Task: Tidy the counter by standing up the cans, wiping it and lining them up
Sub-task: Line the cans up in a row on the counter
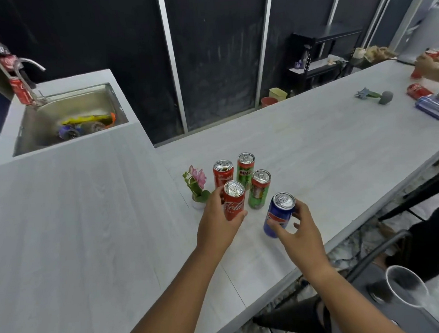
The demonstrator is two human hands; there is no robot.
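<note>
On the pale wood-grain counter (90, 222), the left hand (217, 221) wraps a red Coca-Cola can (234, 203), tilted slightly; the right hand (295, 228) grips a glossy blue can (278, 214). 3 slim aluminium cans (244, 175) stand upright just behind.

The table (313, 147) lies bare between the can cluster and the far-right clutter, and to the left toward the sink (70, 117). A small potted flower (198, 186) crowds the cluster's left side, just beside the red can (234, 203). Three upright cans stand close behind it. Lying cans (432, 108) and another person's hand (430, 66) block the far right end.
</note>
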